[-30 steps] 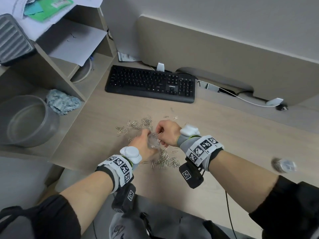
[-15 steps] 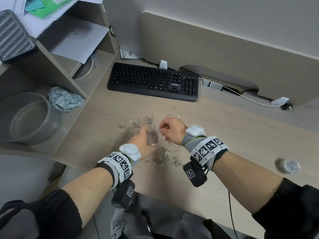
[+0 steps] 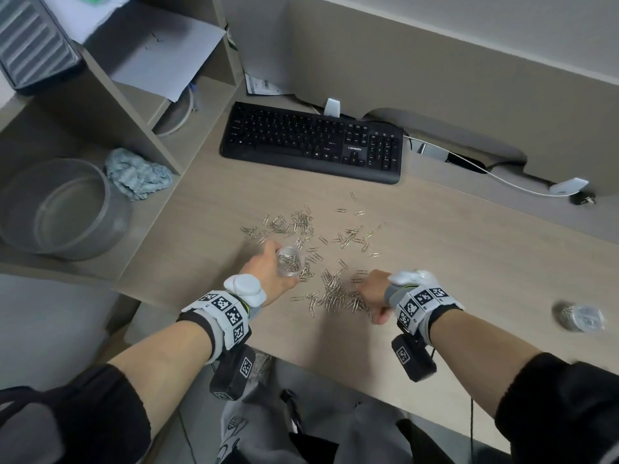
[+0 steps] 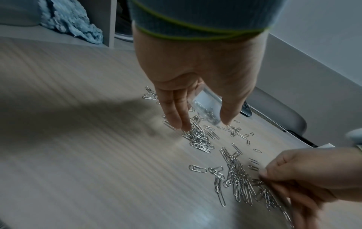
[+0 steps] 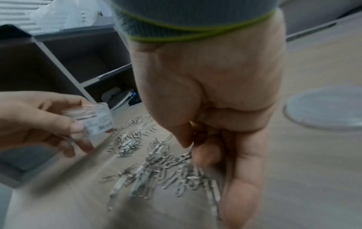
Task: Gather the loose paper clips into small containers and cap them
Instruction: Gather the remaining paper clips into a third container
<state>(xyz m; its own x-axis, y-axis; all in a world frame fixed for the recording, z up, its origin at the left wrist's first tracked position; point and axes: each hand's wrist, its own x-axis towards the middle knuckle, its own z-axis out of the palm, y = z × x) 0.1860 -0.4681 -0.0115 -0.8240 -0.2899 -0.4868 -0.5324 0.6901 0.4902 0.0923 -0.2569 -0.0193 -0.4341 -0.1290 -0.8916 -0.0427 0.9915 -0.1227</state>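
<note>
Pale wood-grain desk [image 3: 469, 262] against a grey partition; black keyboard [image 3: 313, 142] along the far edge, open shelf unit at the left edge with a crumpled blue cloth [image 3: 137, 174] and a grey round tub [image 3: 57, 209]. Paper clips [image 3: 335, 293] lie loose across the desk's middle, the densest heap close to the near edge, a thinner scatter toward the keyboard. Left hand [image 3: 271, 272] grips a small clear container [image 3: 288, 262], uncapped, mouth up, clips visible inside; thumb on one side, fingers curled round the other. Head view alone shows its contents from above; right wrist view alone shows a printed label with barcode on its wall [image 5: 98, 120]; left wrist view shows the container [image 4: 205, 106] held above the scattered clips, not resting on the desk. Right hand [image 3: 373, 293] is at the dense heap near the near edge, fingers drawn together in a pinch on a bunch of clips; left wrist view shows the clips caught between its fingertips [image 4: 263, 175], though blurred. Second clear container [image 3: 581, 318] sits well apart near the right end of the near edge, clips inside, blurred; whether it is capped I cannot tell. Bare desk between the heap and that container, and to the right of the scatter.
</note>
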